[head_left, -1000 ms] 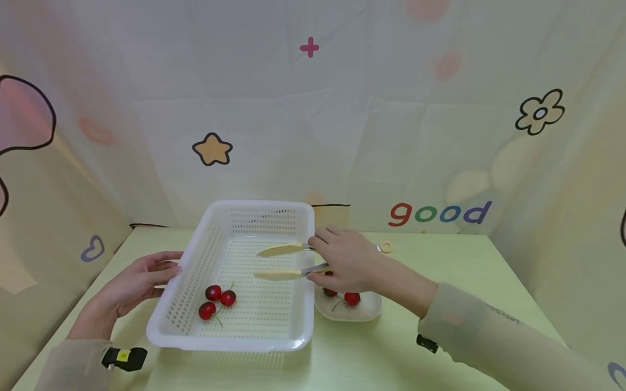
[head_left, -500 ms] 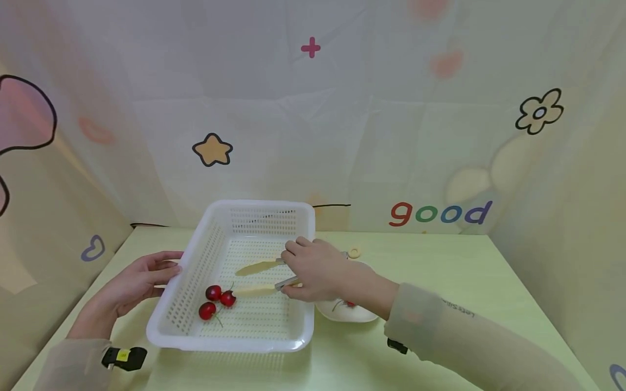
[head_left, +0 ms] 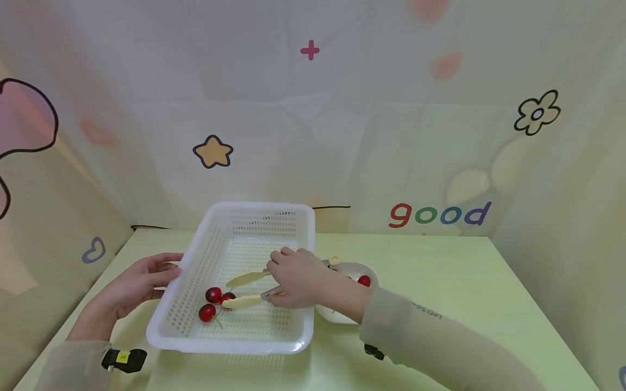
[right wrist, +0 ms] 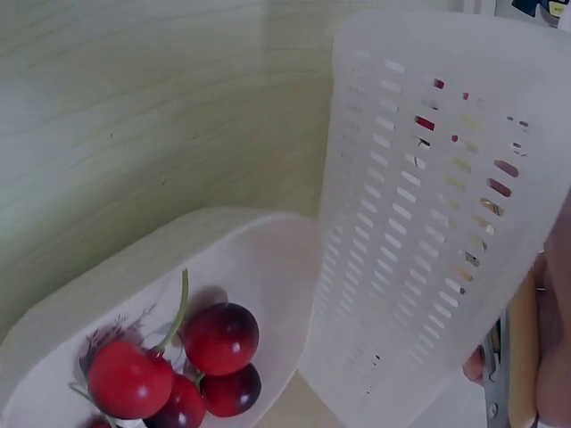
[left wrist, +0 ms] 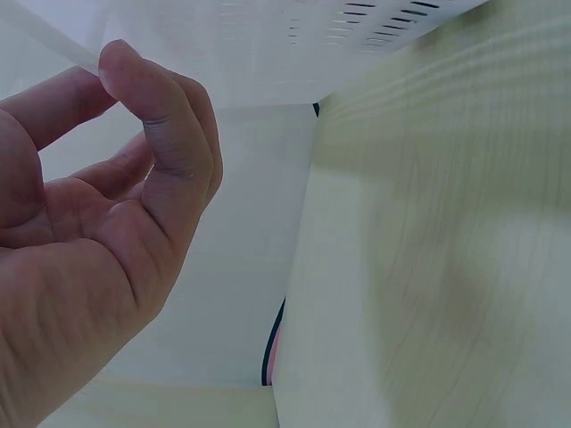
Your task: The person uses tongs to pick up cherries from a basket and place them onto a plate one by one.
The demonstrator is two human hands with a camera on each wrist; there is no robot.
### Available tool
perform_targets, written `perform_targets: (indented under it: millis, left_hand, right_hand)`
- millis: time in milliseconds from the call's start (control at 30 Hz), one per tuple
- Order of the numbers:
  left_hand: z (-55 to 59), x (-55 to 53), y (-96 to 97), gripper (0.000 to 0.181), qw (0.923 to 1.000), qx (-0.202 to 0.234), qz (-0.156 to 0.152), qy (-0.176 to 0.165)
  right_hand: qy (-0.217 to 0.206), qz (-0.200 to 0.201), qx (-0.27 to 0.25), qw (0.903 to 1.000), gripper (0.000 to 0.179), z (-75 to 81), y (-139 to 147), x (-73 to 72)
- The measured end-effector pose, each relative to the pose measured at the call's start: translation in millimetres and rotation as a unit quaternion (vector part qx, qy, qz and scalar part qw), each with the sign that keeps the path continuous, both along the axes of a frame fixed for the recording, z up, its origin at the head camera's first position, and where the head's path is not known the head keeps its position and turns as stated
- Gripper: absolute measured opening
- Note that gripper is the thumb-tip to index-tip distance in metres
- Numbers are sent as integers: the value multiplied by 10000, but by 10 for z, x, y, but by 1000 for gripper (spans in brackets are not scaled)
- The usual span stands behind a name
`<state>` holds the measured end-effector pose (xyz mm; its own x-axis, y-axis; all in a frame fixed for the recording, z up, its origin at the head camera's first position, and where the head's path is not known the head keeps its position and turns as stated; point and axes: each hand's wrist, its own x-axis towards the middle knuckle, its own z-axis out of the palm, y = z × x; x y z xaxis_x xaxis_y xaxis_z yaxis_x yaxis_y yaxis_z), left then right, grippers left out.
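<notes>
My left hand pinches the left rim of a white plastic basket between thumb and fingers; the left wrist view shows the fingertips on that rim. Over the basket's inside, my right hand grips metal tongs with cream tips, spread apart and pointing left. Three red cherries with stems lie at the basket's lower left. The nearer tong tip overlaps the rightmost cherry. Seen from the right wrist, the tongs' cream handle shows beyond the basket wall.
Close against the basket's right side stands a white dish, partly hidden by my right forearm. Several cherries lie in it in the right wrist view. A printed curtain hangs behind the pale wooden table.
My right hand has moved left and slightly down with the tongs, from over the dish into the basket, bringing the tips to the cherries. The left hand stays at the rim.
</notes>
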<state>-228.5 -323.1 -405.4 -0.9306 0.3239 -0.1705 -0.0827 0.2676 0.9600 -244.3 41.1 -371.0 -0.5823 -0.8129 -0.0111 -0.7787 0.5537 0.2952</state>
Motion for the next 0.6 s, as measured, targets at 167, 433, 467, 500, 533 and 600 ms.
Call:
perform_targets:
  millis: [167, 433, 467, 500, 533, 600]
  left_hand:
    - [-10, 0, -7, 64, 9999, 56, -64, 60]
    - [-2, 16, -16, 64, 10000, 78, -55, 18]
    - [-1, 17, -14, 64, 10000, 81, -51, 6]
    - [-1, 16, -13, 64, 10000, 81, -54, 9]
    - [-3, 14, -12, 64, 10000, 85, -52, 7]
    - [-7, 8, -8, 64, 9999, 108, -50, 7]
  right_hand:
    - [-88, -189, 148, 9997, 55, -64, -79, -16]
    - [-75, -176, 172, 9997, 55, -128, -180, 1]
    - [-90, -181, 178, 9996, 55, -135, -191, 5]
    - [-111, -194, 183, 9996, 55, -139, -199, 9]
    - [-125, -208, 206, 9995, 55, -142, -206, 12]
    - [-166, -234, 233, 9993, 54, -147, -220, 17]
